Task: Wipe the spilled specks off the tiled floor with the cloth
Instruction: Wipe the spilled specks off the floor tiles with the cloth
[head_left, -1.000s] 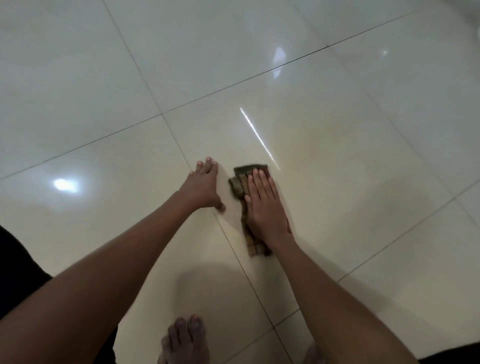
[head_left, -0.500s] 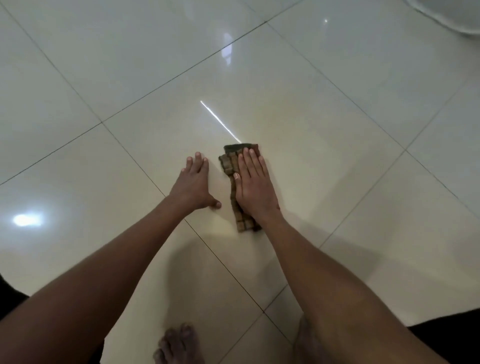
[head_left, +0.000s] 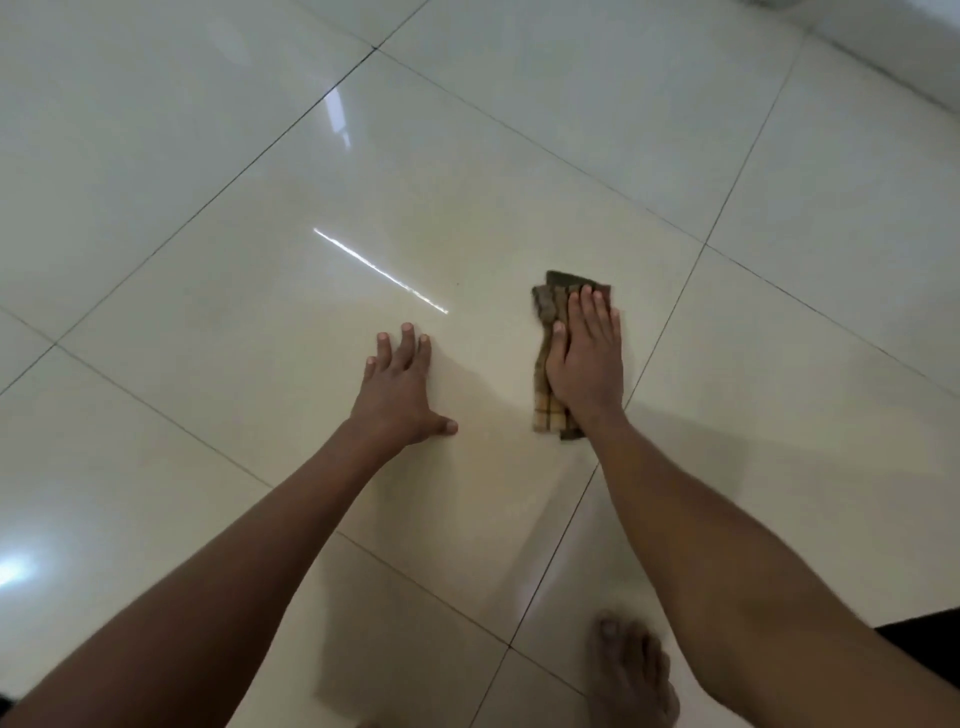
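The cloth (head_left: 551, 358), folded and checked, is pressed flat to the floor (head_left: 519, 156) under the right hand (head_left: 587, 358), whose fingers (head_left: 592, 306) are held straight and together. Its far edge shows just beyond the fingertips, its near end by the wrist. The left hand (head_left: 397, 389) is laid flat on the tile well apart from it, fingers spread.

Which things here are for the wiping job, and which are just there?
For the job:
- cloth, flat under the right hand
- floor, being wiped
- one tiny dark speck, beyond the left hand

Just there:
- left hand, resting flat on the floor, apart from the cloth
- bare foot at the bottom edge
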